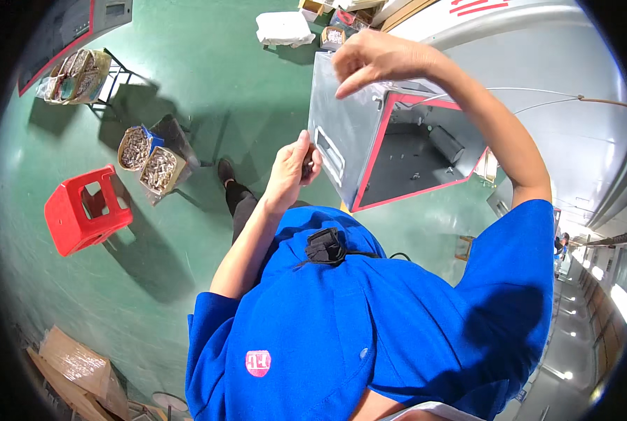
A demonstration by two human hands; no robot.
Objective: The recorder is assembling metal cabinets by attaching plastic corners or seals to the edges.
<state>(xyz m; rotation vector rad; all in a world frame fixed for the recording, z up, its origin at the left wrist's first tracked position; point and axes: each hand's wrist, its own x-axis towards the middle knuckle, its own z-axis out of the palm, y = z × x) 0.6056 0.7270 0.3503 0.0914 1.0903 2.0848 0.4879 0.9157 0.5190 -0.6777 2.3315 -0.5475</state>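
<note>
Grey box [355,130] — heavy, stiff, we judge; grip its edges [372,150]. Left hand [292,170] clasps something dark [308,168]; right hand [381,59] curls, hold unclear.

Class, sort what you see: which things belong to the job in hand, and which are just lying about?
Job in hand, judging by the hands:
left hand, holding something small and dark
right hand, beside the metal cabinet

Apparently just lying about:
red stool
white bundle
cardboard
boxes of small parts (possibly supplies)
</note>
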